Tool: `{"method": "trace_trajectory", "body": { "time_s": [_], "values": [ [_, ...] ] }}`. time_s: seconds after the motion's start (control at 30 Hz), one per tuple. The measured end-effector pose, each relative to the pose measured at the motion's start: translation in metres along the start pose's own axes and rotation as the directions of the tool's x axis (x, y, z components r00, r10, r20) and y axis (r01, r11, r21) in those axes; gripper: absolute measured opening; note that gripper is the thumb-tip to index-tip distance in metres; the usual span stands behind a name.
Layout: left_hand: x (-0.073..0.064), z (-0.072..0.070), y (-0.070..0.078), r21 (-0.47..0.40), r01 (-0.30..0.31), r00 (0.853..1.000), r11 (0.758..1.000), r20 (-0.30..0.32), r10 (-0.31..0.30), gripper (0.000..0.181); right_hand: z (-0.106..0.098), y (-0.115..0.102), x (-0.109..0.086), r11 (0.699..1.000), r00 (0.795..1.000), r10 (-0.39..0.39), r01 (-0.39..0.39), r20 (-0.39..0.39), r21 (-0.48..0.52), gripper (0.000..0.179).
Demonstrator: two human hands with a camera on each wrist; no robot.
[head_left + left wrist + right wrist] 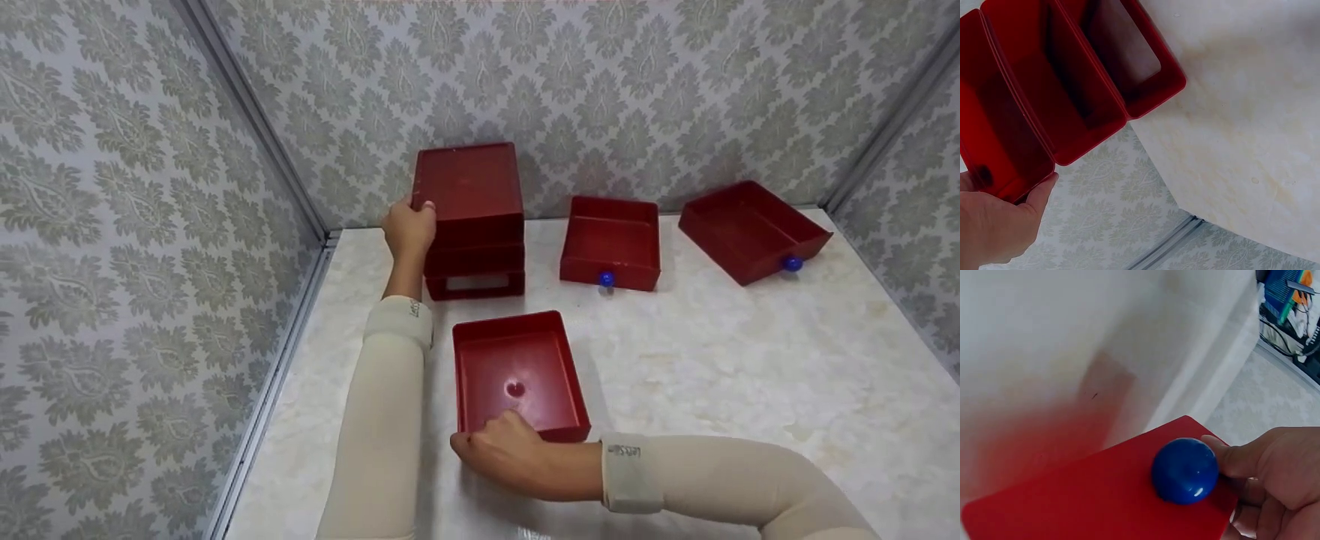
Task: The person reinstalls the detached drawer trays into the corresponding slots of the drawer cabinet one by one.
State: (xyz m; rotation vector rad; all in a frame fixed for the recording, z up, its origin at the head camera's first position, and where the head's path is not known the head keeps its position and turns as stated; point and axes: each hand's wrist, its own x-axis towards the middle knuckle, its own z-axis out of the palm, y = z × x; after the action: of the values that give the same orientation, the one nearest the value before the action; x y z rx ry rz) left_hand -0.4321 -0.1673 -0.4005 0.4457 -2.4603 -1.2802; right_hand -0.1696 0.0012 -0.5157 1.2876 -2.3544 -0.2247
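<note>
A red three-tier drawer cabinet (469,184) stands against the back wall, its hollow compartments (1064,84) facing the left wrist view. My left hand (409,231) grips the top tier at its left side, thumb at the rim. In front of the cabinet is a red drawer (517,356), its open top facing up. My right hand (510,456) holds this drawer by a front corner, with the thumb beside its round blue knob (1185,471) and the other fingers curled around the edge. The head view has that knob hidden behind the hand.
Two more red drawers with blue knobs lie to the right of the cabinet: one drawer (611,240) nearly square to the wall, the other drawer (754,232) turned at an angle. Patterned walls (600,97) bound the marbled white table (750,360) at the back and sides.
</note>
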Motion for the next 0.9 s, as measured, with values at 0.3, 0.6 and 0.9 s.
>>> {"method": "trace_trajectory", "body": {
  "time_s": [0.3, 0.6, 0.9],
  "values": [
    [0.000, -0.001, 0.001, -0.010, -0.013, 1.000, 1.000, -0.011, 0.013, 0.039, 0.011, -0.004, 0.041, 0.997, 0.986, 0.082, -0.082, 0.143, -0.005, 0.015],
    [0.000, -0.001, -0.001, 0.007, -0.023, 1.000, 1.000, -0.007, 0.023, 0.040, 0.030, 0.005, 0.059, 0.985, 0.989, 0.116, -0.127, -0.090, -0.121, 0.027],
    [0.000, 0.001, -0.002, 0.009, -0.024, 1.000, 1.000, -0.017, 0.024, 0.035, 0.041, 0.014, 0.069, 0.983, 0.990, 0.139, -0.135, 0.025, -0.122, 0.024]
  ]
}}
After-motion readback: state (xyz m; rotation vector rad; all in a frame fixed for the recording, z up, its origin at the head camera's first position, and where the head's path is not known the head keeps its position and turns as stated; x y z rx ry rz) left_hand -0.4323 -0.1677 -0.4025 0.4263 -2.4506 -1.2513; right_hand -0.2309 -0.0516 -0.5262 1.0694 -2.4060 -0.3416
